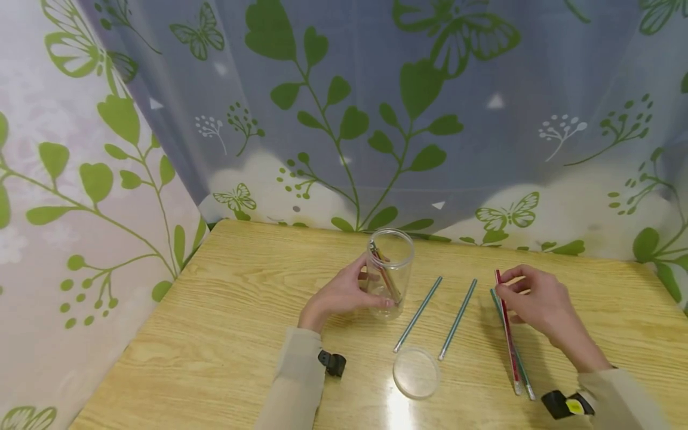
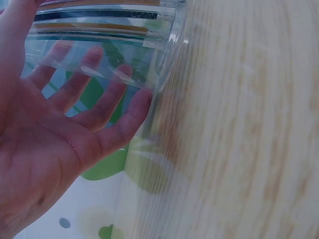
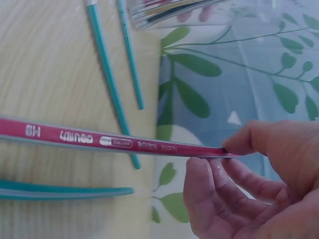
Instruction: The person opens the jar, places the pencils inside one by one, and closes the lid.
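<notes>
My left hand [image 1: 344, 289] grips a clear plastic jar [image 1: 391, 263] round its side; several pencils [image 1: 384, 272] lean inside it. In the left wrist view the fingers [image 2: 114, 104] curve along the jar wall. My right hand [image 1: 540, 301] pinches a red pencil [image 1: 507, 328] near its upper end between thumb and fingertips. White lettering with "HB" shows on that red pencil [image 3: 75, 137] in the right wrist view. Just beneath it a teal pencil [image 1: 524, 370] lies on the table, partly covered. Two more teal pencils, one nearer the jar [image 1: 418, 313] and one farther right [image 1: 458, 319], lie between the hands.
A round clear lid [image 1: 416, 373] lies on the wooden table [image 1: 215, 334] in front of the jar. Behind the table's far edge hangs a curtain [image 1: 333, 179] printed with green leaves and butterflies. Another printed cloth [image 1: 80, 239] hangs at the left.
</notes>
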### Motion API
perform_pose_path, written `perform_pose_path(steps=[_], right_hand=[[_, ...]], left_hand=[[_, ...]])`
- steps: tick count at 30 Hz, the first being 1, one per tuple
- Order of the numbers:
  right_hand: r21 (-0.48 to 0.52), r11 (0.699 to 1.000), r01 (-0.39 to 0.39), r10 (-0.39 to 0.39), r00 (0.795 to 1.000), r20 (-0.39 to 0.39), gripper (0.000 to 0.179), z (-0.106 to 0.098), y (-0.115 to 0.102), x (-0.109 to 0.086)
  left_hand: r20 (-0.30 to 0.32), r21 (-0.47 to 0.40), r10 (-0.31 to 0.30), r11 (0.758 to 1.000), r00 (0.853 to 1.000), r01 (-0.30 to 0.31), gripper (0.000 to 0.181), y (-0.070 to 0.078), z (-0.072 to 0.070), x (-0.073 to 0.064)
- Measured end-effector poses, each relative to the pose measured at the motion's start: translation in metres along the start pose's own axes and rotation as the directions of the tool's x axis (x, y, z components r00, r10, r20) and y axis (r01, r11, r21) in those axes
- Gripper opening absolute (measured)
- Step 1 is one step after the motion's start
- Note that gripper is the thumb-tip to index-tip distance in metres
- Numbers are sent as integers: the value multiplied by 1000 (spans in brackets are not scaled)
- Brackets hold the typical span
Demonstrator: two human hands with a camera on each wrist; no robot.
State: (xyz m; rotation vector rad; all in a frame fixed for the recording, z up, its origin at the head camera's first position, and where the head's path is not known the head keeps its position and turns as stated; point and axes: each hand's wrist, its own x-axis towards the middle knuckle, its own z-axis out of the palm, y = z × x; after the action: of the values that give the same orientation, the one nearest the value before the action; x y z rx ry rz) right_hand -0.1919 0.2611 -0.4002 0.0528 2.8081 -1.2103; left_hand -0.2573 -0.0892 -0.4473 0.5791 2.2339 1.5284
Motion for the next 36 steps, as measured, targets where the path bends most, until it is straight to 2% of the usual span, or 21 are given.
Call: perform_pose_path(steps=[5,13,17,22,23,25,30,36], right_hand=[[29,997,72,-69,993,-96,35,-8,-10,-4],[103,980,169,-137,956,-260,33,-23,-31,-5],[172,963,209,-147,938,-314,22,-31,-45,-6],[257,935,243,-136,918,-373,29,-38,-62,-5],[292,920,259,-135,913,-385,30,-39,-66,-5],[394,868,304,-134,905,-403,31,-41,-72,-4],[566,704,429,-155,870,-467,33,-44,-86,-4],[584,629,513,-141,814,-563,33,-44,-103,-2]], left_hand=[[3,3,6,1000,1000,-6,73,0,0,0],[5,6,5,1000,1000,-5,71,-2,-1,1],[5,2,8,1000,1000,-8,70,-2,-1,2],[8,-3,9,1000,1000,-9,71,-3,-1,2],[7,-2,8,1000,1000,-8,71,-3,-1,2],[3,-3,5,1000,1000,-5,71,-3,-1,1],[-3,1,6,1000,1000,-6,72,-2,-1,0],[8,-1,11,1000,1000,-11,72,-1,0,1]])
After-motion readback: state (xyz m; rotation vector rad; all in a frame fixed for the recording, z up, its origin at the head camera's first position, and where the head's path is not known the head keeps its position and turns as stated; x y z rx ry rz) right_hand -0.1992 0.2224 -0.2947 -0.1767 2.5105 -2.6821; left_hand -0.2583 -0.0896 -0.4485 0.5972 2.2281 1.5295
